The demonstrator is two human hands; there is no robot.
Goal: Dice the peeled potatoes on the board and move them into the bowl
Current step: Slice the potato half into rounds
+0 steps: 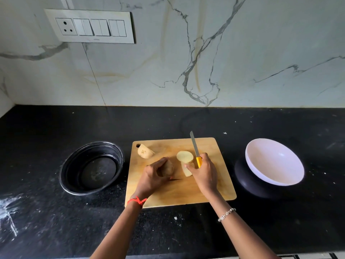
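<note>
A wooden cutting board (214, 187) lies on the black counter. My left hand (155, 177) grips a potato piece (168, 168) near the board's middle. My right hand (204, 173) holds a knife (195, 147) by its yellow handle, the blade pointing away from me, and its fingertips touch a potato slice (186, 171). A cut potato half (184, 156) lies face up just left of the blade. Another potato half (145, 151) sits at the board's far left corner. The white bowl (274, 161) stands to the right of the board, tilted toward me.
A round black pan (91, 168) sits on the counter left of the board. The white bowl rests on a dark round base (248, 184). A marble wall with a switch panel (89, 26) rises behind the counter. White specks dot the counter.
</note>
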